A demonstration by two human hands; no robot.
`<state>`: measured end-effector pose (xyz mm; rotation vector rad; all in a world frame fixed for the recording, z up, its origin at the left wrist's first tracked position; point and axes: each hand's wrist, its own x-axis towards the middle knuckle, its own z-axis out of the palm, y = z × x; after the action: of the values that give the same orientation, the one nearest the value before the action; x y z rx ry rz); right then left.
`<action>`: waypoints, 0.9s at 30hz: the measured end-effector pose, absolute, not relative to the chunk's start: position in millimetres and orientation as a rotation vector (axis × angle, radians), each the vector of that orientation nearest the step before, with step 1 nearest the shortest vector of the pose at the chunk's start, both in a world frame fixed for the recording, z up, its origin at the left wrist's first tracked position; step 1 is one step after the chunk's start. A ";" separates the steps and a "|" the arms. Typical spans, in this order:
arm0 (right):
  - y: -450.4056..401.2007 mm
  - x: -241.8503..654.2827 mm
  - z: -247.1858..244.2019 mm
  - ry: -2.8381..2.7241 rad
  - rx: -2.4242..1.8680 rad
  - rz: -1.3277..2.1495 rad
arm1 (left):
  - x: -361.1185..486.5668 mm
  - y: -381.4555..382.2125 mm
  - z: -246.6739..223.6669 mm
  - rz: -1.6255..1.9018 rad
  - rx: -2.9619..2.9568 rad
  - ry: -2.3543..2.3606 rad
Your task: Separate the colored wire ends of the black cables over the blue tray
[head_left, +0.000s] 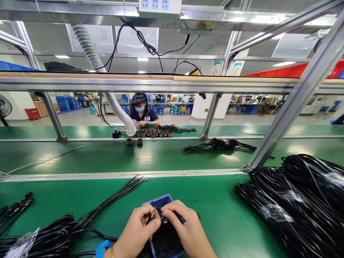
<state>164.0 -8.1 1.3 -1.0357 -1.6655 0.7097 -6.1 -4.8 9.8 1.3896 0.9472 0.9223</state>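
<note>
Above a blue bin on the green table, my left hand grips the end of a black cable, whose thin yellow and dark wires stick out between thumb and fingers. My right hand is closed in a pinch close beside it, at the wire ends; what lies between its fingertips is too small to tell. Small dark pieces are inside the bin. A blue band is around my left wrist. Left of the bin lies a bundle of black cables with its stripped ends pointing away.
Large coiled black cables are heaped at the right. A metal frame post rises there. Further back lie another cable bundle, copper-wound parts and a flexible metal duct. A person sits across the table.
</note>
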 end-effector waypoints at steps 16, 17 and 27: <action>-11.1 166.0 7.5 -1.695 -0.982 0.811 | -10.9 -5.8 5.1 0.943 1.282 0.885; -11.4 166.1 8.8 -1.724 -0.995 0.796 | -11.1 -6.1 6.1 0.948 1.277 0.882; -18.9 160.8 13.4 -1.810 -1.032 0.808 | -13.7 -15.1 5.7 0.909 1.225 0.811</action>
<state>160.8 -18.9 13.4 -1.0322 -1.8103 0.8084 -13.7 -15.1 5.7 1.2246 0.8110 0.9086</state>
